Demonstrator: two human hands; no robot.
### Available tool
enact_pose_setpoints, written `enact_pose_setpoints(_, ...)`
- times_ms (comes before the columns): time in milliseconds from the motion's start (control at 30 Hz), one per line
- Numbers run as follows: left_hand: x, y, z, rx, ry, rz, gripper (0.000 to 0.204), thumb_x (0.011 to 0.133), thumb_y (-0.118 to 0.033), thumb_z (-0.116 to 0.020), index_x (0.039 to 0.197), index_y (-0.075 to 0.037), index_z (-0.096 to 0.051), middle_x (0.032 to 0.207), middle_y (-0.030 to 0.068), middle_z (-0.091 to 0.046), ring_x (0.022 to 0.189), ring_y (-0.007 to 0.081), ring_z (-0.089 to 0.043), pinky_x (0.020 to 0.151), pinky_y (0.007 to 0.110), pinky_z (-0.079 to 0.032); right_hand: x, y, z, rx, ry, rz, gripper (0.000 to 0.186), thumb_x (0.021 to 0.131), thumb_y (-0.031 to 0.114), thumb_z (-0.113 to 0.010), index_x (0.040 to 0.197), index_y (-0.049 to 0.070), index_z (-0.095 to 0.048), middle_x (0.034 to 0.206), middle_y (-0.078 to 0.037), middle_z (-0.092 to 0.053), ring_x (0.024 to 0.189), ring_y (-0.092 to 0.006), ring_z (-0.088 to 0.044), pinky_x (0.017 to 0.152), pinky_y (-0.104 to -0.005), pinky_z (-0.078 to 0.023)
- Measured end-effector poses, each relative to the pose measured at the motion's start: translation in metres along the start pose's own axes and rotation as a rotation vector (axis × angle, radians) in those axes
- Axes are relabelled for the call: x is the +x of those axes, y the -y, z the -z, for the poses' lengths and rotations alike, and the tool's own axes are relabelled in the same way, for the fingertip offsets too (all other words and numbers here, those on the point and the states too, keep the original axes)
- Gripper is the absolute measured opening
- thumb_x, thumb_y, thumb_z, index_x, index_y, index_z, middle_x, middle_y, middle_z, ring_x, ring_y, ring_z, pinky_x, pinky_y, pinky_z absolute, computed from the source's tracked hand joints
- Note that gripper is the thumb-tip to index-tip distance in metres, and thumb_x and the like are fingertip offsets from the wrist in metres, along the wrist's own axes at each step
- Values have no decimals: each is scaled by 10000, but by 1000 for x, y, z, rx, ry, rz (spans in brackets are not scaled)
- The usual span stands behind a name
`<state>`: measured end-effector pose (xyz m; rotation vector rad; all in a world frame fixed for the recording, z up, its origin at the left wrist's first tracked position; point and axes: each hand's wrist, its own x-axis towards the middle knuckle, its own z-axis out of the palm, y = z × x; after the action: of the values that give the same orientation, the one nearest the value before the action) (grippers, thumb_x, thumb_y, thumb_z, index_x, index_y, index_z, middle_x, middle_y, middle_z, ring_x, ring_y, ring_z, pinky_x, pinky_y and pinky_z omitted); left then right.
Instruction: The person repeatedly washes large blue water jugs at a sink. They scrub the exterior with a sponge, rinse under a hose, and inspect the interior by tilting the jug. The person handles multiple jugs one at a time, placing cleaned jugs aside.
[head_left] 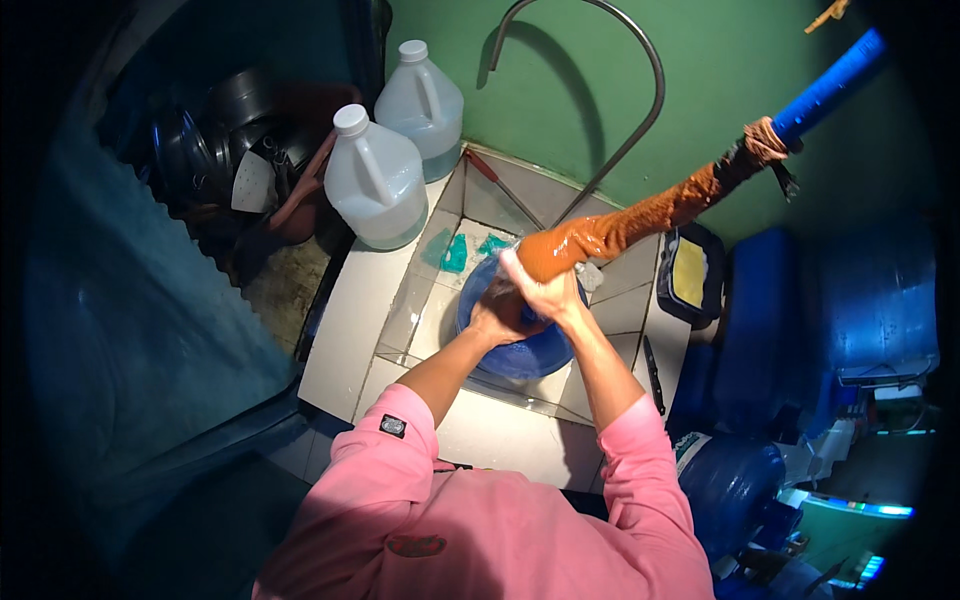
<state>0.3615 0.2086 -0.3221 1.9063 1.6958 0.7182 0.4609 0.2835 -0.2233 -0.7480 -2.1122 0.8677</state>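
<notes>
An orange wet cloth sleeve is tied onto the end of a blue pipe and slopes down to my hands, with whitish water at its mouth. My right hand is curled just below that mouth, its fingers partly smeared by the water. Lower and to its left, my left hand reaches into a round blue basin, fingers bent and mostly hidden. Between both hands is something dark and brownish, too blurred to name. The basin stands in a tiled sink.
Two translucent jugs of clear liquid stand on the left ledge. A curved metal faucet arches behind. Green scraps lie in the sink. On the right ledge are a black tray with a yellow sponge and a knife.
</notes>
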Motion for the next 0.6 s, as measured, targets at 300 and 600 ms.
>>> enact_pose_setpoints(300,6,13,-14,-171,71,-29,849,752,-570,-734,1410,-93,-490,1402,200,-519,1351,363,-444,1177,463,-302,4,41,17,-238,359,-66,361,946,399,-656,969,39,-655,883,-106,-672,873,-252,-644,780,-398,-499)
enact_pose_setpoints(600,8,20,-15,48,-79,-188,861,738,-485,-768,1430,-77,-457,1485,123,-446,1436,288,-347,1229,442,-208,-19,44,34,-462,246,34,320,894,347,-688,994,44,-680,849,-107,-672,784,-259,-646,750,-384,-509)
